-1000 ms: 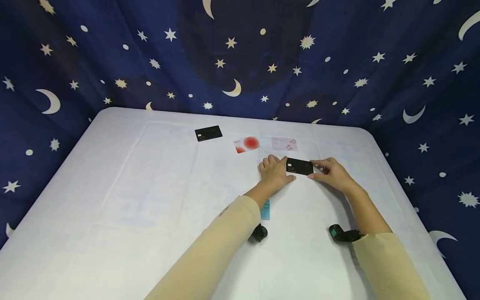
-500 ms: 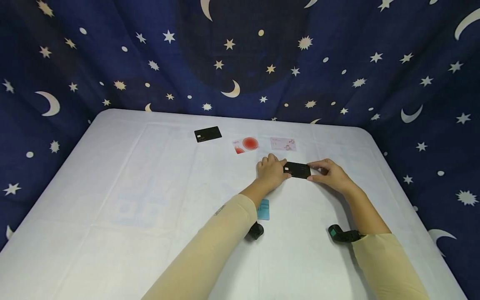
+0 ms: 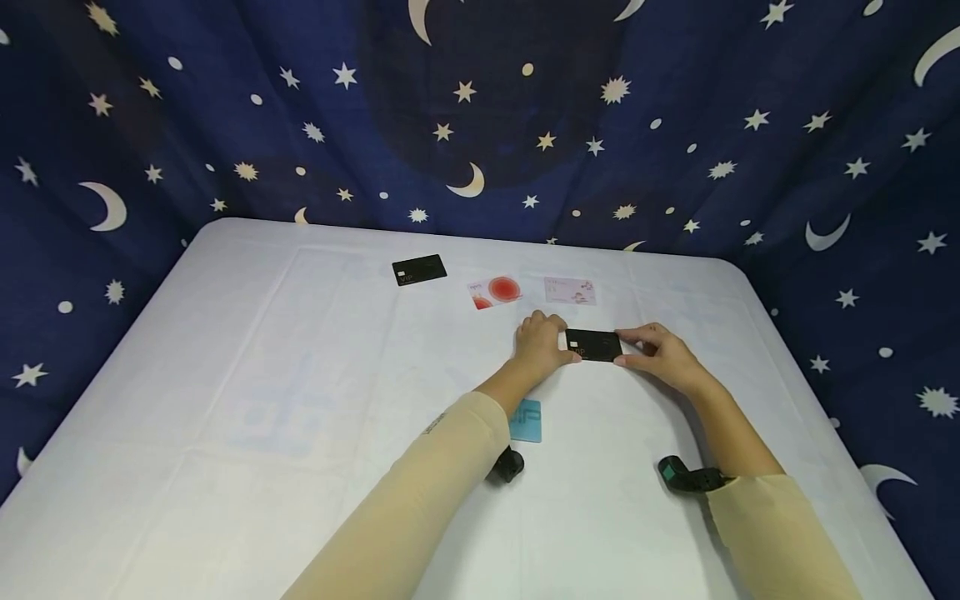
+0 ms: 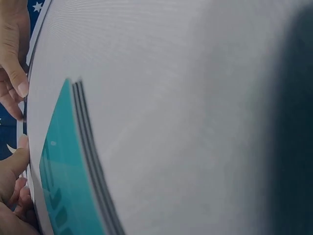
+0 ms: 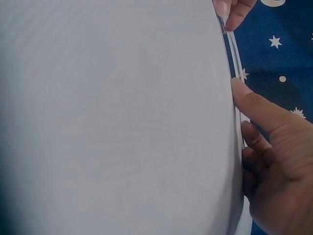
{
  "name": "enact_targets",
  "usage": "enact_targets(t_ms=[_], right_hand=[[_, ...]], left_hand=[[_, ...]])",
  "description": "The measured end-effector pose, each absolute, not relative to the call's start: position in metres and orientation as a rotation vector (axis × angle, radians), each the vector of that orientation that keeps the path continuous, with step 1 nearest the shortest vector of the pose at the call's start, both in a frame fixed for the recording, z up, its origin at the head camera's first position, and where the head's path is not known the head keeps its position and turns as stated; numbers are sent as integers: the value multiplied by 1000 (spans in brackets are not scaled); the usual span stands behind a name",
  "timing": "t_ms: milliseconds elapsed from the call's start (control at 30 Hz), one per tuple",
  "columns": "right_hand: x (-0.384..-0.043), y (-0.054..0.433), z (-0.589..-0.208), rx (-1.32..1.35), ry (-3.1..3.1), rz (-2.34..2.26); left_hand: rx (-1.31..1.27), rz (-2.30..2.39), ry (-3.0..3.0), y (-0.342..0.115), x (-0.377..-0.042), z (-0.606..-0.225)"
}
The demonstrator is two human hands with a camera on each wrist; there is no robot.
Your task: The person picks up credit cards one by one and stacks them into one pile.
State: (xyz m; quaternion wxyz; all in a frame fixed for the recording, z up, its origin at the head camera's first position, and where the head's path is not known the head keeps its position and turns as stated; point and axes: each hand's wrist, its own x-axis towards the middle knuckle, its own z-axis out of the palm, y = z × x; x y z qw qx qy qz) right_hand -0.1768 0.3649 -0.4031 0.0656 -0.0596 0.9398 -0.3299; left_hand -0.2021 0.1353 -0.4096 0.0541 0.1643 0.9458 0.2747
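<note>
Pinched at both ends by a person's left hand and right hand, past a blue card, a black card right of the table's middle has slid slightly toward the near edge within a second, suggesting its position is still being adjusted. Toward the far edge lie a pink card, a red-and-white card and, nearest the far left corner, a second black card.

Both arms reach forward and converge, in beige fabric sleeves that stop short of the hands. The bare left hand and bare right hand face each other, a little apart, each pinching between thumb and index finger, the other fingers curled behind.
</note>
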Motion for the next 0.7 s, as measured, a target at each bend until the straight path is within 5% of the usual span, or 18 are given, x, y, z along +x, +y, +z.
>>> enact_targets(t_ms=[700], right_hand=[[-182,359,-398,-118,2755,-1065]], left_hand=[[452,748,2864,139,-201,-407]])
